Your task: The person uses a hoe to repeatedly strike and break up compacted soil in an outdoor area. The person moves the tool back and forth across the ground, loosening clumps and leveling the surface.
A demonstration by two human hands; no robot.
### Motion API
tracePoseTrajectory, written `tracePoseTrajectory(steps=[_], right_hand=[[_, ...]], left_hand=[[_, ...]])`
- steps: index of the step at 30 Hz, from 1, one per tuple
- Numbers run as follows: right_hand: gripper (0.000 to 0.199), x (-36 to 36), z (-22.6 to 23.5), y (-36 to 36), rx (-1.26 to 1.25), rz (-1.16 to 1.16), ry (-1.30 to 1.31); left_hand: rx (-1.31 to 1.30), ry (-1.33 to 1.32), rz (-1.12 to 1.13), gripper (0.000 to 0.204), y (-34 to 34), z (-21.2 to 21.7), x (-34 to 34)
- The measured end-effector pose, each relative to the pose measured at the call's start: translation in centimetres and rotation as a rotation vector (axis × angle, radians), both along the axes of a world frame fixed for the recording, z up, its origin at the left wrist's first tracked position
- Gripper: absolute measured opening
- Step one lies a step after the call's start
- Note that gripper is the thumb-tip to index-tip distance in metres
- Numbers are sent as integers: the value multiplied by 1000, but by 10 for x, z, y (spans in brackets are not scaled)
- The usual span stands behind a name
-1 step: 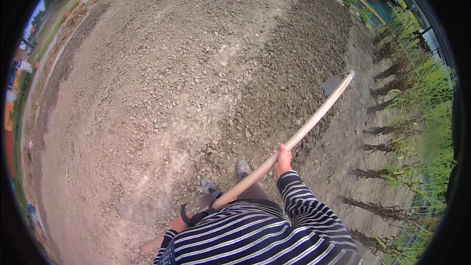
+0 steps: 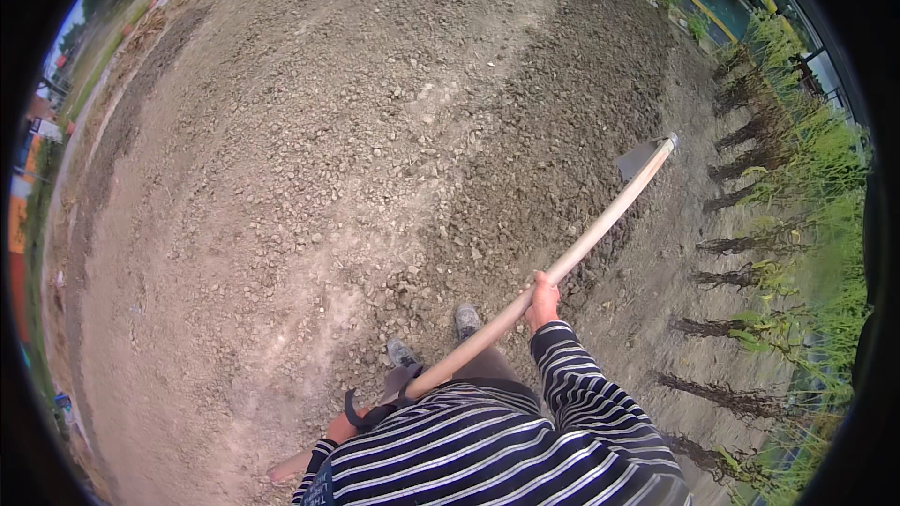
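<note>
A long-handled hoe (image 2: 600, 230) crosses in front of my body, from the lower left up to the right. Its grey metal blade (image 2: 637, 161) sits at the far end, over the soil on the right. Midway along the wooden handle, my right hand (image 2: 542, 304) is wrapped around it, thumb on top. Closer to the butt end, my left hand (image 2: 342, 428) closes on the same handle by my left hip; its fingers are partly hidden. A dark curved strap (image 2: 352, 407) lies beside the left hand, against my striped top.
Clumpy brown soil (image 2: 309, 187) stretches ahead, with a darker strip (image 2: 562, 122) toward the right. A row of leafy green plants (image 2: 806, 215) with dark, withered lower parts lines the right side. My two shoes (image 2: 467, 320) stand on the soil below the handle.
</note>
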State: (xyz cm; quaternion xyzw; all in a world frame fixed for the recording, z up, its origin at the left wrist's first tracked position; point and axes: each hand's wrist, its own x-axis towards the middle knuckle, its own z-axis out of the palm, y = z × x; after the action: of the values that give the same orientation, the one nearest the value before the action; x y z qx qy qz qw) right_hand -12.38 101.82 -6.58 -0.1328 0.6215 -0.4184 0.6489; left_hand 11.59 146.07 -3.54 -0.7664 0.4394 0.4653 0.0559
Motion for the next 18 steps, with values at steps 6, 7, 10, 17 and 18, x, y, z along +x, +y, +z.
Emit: tracePoseTrajectory(steps=[6,7,10,17,18], right_hand=[[28,60,-54,112,384,5,99],[29,68,-61,140,400,85,91],[27,82,-71,168,460,71,71],[16,44,4,112,241,-167,45],[15,32,16,100,198,-160,69]], left_hand=[[50,111,159,27,45,134,47],[152,39,140,27,55,162,55],[204,-87,42,27,68,178,72],[71,38,-68,28,44,82,65],[75,41,-81,28,31,66,54]])
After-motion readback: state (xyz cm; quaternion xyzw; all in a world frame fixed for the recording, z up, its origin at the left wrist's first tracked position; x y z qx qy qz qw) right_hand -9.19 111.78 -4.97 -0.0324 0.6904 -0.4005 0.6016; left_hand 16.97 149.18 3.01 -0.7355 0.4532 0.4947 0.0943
